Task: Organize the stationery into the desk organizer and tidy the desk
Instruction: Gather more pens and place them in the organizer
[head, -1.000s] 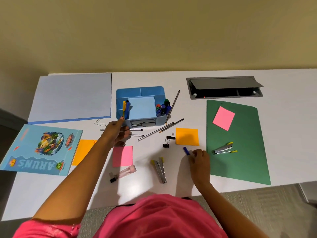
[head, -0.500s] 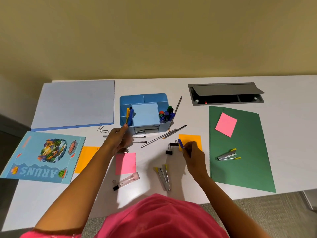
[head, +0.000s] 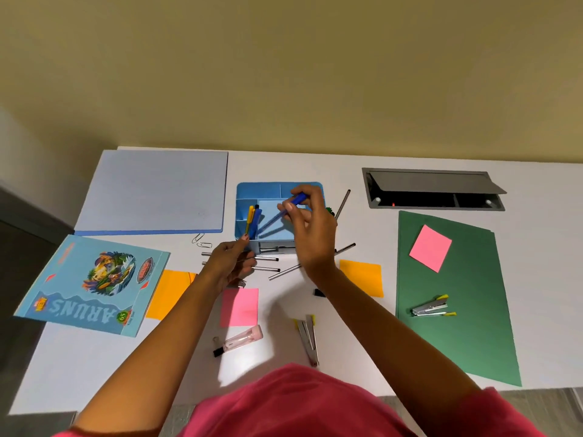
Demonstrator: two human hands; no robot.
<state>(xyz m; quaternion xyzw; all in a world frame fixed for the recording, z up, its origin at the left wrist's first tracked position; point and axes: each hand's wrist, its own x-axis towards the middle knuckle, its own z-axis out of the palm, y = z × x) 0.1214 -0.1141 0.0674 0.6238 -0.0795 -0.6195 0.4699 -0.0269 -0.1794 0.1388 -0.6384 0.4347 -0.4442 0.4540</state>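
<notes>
We lower a blue pen into the organizer on the white bench.

The bench [head: 536, 247] carries, by its left edge, a pale blue folder [head: 151, 190] and an illustrated notebook [head: 94, 285], and by its right edge a green folder [head: 457, 335] bearing a pink sticky note [head: 430, 248] and a small stapler [head: 432, 307]. Near the far edge at the middle stands the blue desk organizer [head: 252, 192], with yellow and blue pens [head: 252, 219] upright in its left compartment. Our right hand [head: 310, 225] pinches the blue pen [head: 277, 216], tilted, its tip down inside the organizer. Our left hand [head: 232, 263] is loosely curled at the organizer's near left corner, over grey pencils [head: 271, 269]; we cannot tell whether it grips anything. Toward the near edge lie another stapler [head: 309, 339] and a pink-capped tube [head: 241, 339].
</notes>
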